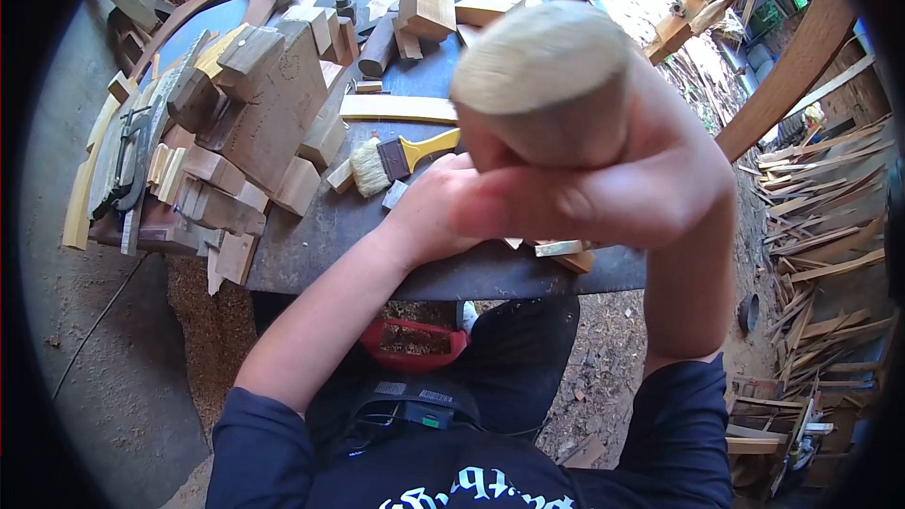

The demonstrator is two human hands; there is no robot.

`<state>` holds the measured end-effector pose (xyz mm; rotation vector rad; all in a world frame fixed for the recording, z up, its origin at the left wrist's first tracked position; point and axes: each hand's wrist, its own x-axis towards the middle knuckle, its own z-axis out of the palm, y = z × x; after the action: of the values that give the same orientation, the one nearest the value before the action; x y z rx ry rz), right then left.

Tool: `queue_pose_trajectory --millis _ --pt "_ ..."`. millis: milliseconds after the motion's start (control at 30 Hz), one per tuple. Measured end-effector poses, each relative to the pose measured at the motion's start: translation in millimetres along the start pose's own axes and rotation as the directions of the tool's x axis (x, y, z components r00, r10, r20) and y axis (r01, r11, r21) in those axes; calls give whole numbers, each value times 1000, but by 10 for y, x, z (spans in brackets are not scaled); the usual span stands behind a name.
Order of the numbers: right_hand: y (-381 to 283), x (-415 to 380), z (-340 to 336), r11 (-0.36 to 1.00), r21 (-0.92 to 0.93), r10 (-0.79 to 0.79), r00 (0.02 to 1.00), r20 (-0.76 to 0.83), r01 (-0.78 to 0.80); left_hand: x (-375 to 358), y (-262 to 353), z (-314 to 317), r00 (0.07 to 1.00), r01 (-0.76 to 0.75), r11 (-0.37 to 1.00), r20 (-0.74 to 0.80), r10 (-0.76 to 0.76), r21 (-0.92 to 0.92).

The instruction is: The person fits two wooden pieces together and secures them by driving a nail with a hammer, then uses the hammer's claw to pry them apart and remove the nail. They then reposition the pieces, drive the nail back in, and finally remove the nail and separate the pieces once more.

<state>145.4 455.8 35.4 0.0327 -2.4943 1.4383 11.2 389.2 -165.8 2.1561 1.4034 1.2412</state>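
One red plastic open-middled piece [459,345], wood shavings showing in its opening, sits below the dark table [471,273]. The right hand [622,196] grasps a thick, round-ended wooden mallet [542,61] above the table; the left hand [438,203], near a yellow-handled, pale-bristled brush [396,158], is partly hidden: its grip I cannot tell.

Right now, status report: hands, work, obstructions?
Right hand raised, gripping a blunt-ended wooden piece. Left hand low over the bench, its fingers hidden. Paintbrush beside it; right hand blocks the view beneath.
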Motion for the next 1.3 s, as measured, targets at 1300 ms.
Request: queue_pose_trajectory --millis 1300 --pt "139 -909 -374 867 361 -211 910 -356 342 73 55 -2 987 -161 979 10 161 127"
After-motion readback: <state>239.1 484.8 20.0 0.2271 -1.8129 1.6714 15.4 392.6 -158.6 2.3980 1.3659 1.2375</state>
